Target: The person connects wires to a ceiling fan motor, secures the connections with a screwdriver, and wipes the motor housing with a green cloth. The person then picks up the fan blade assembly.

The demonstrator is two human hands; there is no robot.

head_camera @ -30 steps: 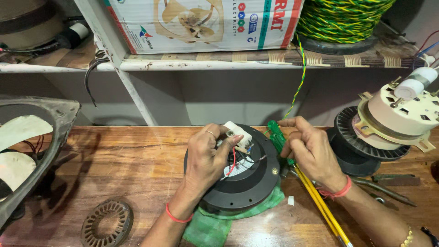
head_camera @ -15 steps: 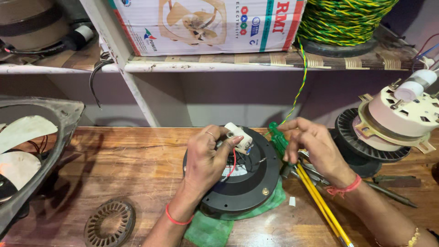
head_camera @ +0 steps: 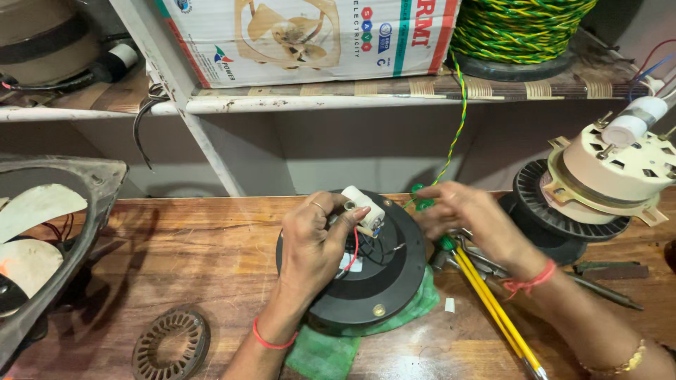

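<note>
Left hand [head_camera: 320,236] was closed around a small white cylindrical capacitor [head_camera: 363,207], pinching it between thumb and fingers just above the black round motor housing [head_camera: 377,274]. Thin red and black wires [head_camera: 354,250] ran from the capacitor's lower end down into the housing's middle. That housing sat on a green cloth [head_camera: 324,352] spread on the wooden worktop [head_camera: 197,253], near its front edge.

Right hand [head_camera: 461,214] was curled shut on the green handle of a small tool [head_camera: 422,204], held just beside the capacitor at the housing's far rim; the picture was blurred there, so the tool's tip could not be made out. A yellow-and-green twisted wire [head_camera: 459,119] hung down from a spool [head_camera: 517,32] on the shelf above and ended near that hand.

Judging from this, the step in hand looked like work on the capacitor's leads at the motor, with the left hand steadying the part while the right brought the tool in. The next move would seem to call for a firm, unmoving hold on the capacitor and a careful placing of the tool's tip at the terminals, without tugging the thin wires.

Yellow-handled pliers [head_camera: 493,309] lay on the worktop just under the right wrist. A bare stator ring [head_camera: 171,345] lay to the left, well apart from the housing, and a cream-coloured motor [head_camera: 609,172] stood on black discs at the right. A fan frame [head_camera: 56,211] leaned at the far left.
</note>
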